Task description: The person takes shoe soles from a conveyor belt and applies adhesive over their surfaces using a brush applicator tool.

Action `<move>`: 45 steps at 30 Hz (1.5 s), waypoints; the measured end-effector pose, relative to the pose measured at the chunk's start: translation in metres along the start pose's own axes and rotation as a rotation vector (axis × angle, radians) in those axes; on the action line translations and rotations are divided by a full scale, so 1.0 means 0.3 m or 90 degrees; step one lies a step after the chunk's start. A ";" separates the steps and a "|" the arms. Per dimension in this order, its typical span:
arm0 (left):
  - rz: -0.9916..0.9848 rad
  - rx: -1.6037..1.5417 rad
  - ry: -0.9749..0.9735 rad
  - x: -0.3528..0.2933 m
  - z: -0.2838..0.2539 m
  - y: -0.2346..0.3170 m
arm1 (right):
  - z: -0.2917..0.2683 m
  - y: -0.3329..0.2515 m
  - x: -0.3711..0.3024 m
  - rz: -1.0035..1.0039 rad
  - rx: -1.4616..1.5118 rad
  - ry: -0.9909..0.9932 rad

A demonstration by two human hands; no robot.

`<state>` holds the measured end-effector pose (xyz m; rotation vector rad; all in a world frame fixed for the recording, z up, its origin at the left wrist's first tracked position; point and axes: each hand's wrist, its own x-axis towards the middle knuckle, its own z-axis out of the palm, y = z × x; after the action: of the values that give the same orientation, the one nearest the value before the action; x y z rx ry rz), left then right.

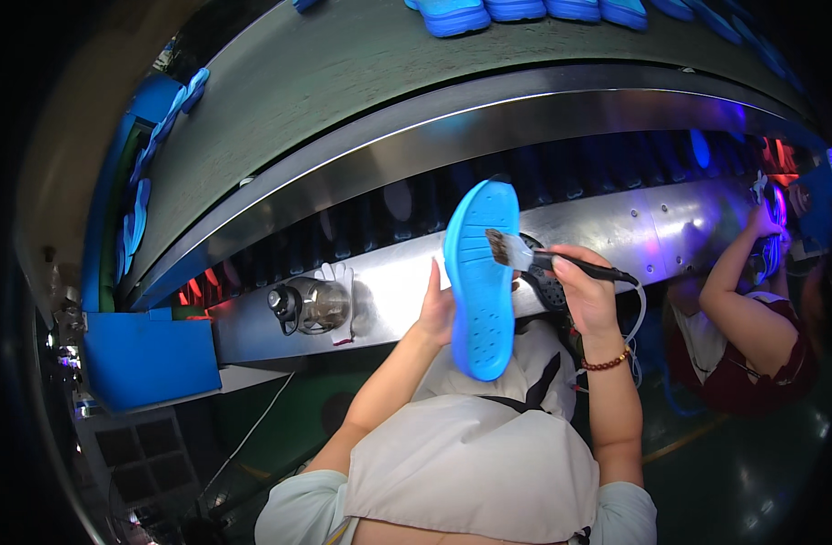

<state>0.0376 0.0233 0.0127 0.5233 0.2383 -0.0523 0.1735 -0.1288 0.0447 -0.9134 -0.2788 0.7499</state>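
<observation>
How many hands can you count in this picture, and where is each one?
3: the left hand holds a blue sole, the right hand holds a brush, and a co-worker's hand is at far right. Others may be hidden.

I'm in a shoe factory: conveyor (361,82) arcing across the top carries blue soles (525,11), steel line housing (652,227) mid-frame, co-worker (752,336) at right on the same line.
</observation>
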 end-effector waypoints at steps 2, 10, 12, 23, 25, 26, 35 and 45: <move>0.014 0.054 0.014 0.028 0.004 -0.030 | -0.003 0.024 0.038 0.000 -0.054 0.014; 0.027 -0.081 0.010 0.061 0.056 -0.064 | -0.018 0.043 0.104 0.043 -0.027 0.058; 0.035 -0.095 0.003 0.071 0.060 -0.075 | 0.004 0.040 0.118 0.030 -0.064 0.083; 0.102 -0.039 0.236 0.094 0.040 -0.121 | 0.150 0.098 0.082 -0.327 -0.588 0.045; 0.110 -0.038 0.252 0.087 0.032 -0.108 | 0.151 0.097 0.047 -0.417 -0.664 -0.011; 0.114 -0.039 0.266 0.083 0.025 -0.100 | 0.140 0.119 0.017 -0.405 -0.658 -0.040; 0.070 -0.067 0.080 0.008 0.047 0.013 | 0.068 -0.047 -0.073 -0.149 -0.459 -0.268; 0.109 -0.088 0.133 0.004 0.113 0.000 | 0.146 -0.095 -0.016 -0.014 -0.308 -0.306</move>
<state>0.0461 0.0064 0.0408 0.4091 0.3978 0.1849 0.1606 -0.1162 0.0939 -1.1718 -0.9224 0.8961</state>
